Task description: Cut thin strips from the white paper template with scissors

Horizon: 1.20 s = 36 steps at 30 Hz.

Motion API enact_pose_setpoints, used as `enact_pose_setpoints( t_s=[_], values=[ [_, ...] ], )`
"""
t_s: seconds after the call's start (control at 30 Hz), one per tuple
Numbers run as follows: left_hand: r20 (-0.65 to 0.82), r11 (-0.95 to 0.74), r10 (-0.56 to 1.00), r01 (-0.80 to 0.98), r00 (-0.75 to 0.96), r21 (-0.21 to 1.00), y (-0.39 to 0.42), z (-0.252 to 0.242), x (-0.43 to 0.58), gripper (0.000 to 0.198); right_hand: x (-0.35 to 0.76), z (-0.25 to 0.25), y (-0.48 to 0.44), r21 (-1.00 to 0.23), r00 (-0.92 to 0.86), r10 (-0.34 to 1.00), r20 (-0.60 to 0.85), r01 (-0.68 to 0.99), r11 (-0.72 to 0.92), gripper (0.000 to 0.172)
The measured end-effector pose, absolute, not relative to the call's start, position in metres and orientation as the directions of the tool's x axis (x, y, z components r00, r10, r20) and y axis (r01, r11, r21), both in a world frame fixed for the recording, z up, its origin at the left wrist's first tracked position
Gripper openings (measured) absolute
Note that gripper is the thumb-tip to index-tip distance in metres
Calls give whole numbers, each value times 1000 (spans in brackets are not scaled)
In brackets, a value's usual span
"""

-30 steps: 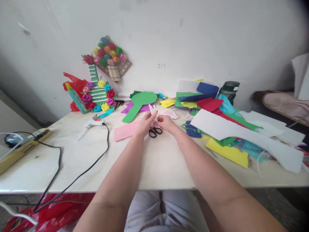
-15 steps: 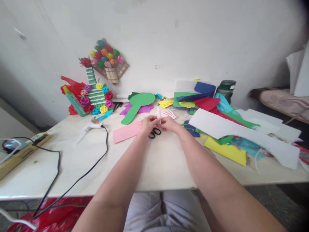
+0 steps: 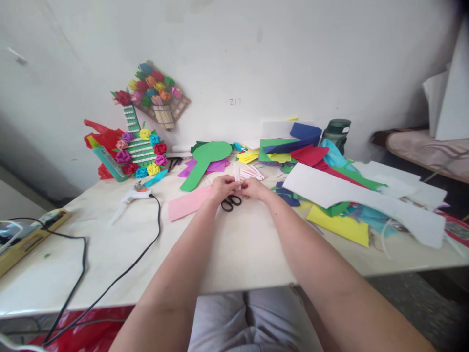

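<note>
A narrow pale paper strip [image 3: 238, 175] stands upright between my two hands, which are close together over the table. My left hand [image 3: 224, 188] pinches it low on its left side. From the other side, the fingers of my right hand [image 3: 252, 188] are closed on its lower end. Just below them lie scissors [image 3: 231, 202]; only the black handle loops show clearly. Pink paper [image 3: 186, 203] lies flat beside my left hand, partly hidden by it. Behind the hands are several similar pale strips with pinkish edges [image 3: 252, 172].
A green paper shape [image 3: 205, 164] lies beyond the hands. Left are a glue gun [image 3: 135, 195] with its black cord, a glue bottle [image 3: 110, 161] and a paper-flower guitar [image 3: 141, 151]. Coloured scraps and white board [image 3: 351, 195] cover the right side, near a dark bottle [image 3: 336, 134].
The view has shifted slightly, so the scene sits a little further left. Both hands keep hold of the pale strip in nearly the same place.
</note>
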State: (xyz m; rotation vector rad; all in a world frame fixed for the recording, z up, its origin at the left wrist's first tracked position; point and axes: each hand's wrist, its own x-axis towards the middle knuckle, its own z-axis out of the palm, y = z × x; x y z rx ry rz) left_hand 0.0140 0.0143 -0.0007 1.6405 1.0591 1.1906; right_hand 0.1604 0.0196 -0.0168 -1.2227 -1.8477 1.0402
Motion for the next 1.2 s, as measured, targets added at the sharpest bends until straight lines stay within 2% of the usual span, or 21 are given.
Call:
enact_pose_setpoints(
  t_s=[0.13, 0.3, 0.43, 0.57, 0.83, 1.03, 1.2],
  values=[
    [272, -291, 949, 106, 161, 951, 14, -2, 15, 36, 162, -14, 18, -847, -293, 944, 152, 454, 277, 37],
    [236, -231, 957, -49, 170, 972, 13, -2, 19, 42, 167, -7, 14, -919, -338, 939, 70, 343, 192, 49],
    [180, -160, 967, -122, 179, 980, 12, -3, 19, 43, 168, -5, 12, -944, -399, 917, 24, 292, 151, 50],
    [147, -129, 972, -107, 182, 986, 11, -7, 15, 42, 165, -7, 11, -956, -436, 900, -19, 272, 112, 50],
    [176, -171, 961, -42, 212, 984, 16, -18, 11, 36, 163, -8, 10, -943, -395, 918, -36, 317, 99, 46],
    [194, -200, 952, 1, 235, 980, 16, -15, 11, 41, 166, -7, 12, -929, -357, 934, 0, 346, 132, 47],
    [193, -201, 955, 12, 226, 980, 13, -13, 9, 44, 170, -10, 15, -952, -412, 911, -26, 288, 103, 36]
  ],
)
